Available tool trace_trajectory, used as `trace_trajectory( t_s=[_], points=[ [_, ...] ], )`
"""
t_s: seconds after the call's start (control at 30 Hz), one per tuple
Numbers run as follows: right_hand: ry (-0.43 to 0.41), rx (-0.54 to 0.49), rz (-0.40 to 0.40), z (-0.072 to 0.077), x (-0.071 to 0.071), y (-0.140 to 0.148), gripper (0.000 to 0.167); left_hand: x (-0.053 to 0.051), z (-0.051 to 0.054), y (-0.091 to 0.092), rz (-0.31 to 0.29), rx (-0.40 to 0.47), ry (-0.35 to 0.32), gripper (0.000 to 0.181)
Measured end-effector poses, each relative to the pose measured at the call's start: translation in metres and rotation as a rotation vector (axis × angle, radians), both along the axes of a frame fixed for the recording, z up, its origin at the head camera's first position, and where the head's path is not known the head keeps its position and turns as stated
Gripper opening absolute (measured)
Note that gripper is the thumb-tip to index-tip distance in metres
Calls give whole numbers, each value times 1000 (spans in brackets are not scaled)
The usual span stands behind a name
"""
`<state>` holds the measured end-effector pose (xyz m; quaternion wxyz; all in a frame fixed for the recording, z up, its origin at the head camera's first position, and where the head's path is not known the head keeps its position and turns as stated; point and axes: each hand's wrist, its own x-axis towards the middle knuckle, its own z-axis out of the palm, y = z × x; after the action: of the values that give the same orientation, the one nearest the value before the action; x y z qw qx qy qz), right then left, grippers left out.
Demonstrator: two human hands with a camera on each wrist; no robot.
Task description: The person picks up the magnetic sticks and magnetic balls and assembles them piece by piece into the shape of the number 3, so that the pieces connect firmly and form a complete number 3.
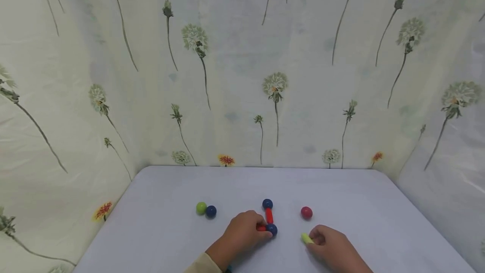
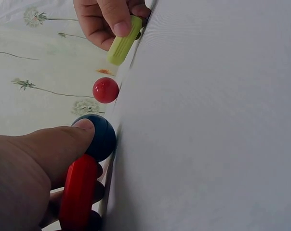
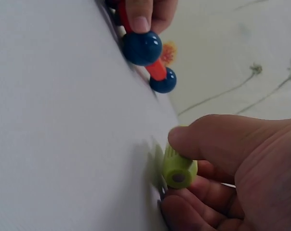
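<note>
One blue ball (image 1: 272,229) and its red rod (image 2: 78,192) were held by the left hand (image 1: 245,231). To the right, apart from them, the right hand (image 1: 334,244) pinched a yellow rod (image 1: 306,238), slanted, its free end on the ball's side.

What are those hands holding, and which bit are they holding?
The left hand grips a red stick and blue ball, its thumb on the ball. The right hand pinches a yellow-green stick by its sides, one end sticking out.
</note>
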<state>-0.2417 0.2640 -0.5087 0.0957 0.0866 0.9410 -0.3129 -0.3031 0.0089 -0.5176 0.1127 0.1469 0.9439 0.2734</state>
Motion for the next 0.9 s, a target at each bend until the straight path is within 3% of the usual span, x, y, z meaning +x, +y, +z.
trace_trajectory(
  t_s=[0.17,0.4,0.67,0.9],
  points=[
    [-5,-35,-47,0,0,-9,25,1,2,3,14,10,-18,24],
    [38,-60,-47,8,-5,-30,29,1,1,3,26,-16,-1,26],
    [112,-116,-68,13,-19,-52,30,1,-1,1,12,-15,15,26],
    [123,-201,-70,14,-35,-57,33,-3,0,0,3,23,-4,22]
  ],
)
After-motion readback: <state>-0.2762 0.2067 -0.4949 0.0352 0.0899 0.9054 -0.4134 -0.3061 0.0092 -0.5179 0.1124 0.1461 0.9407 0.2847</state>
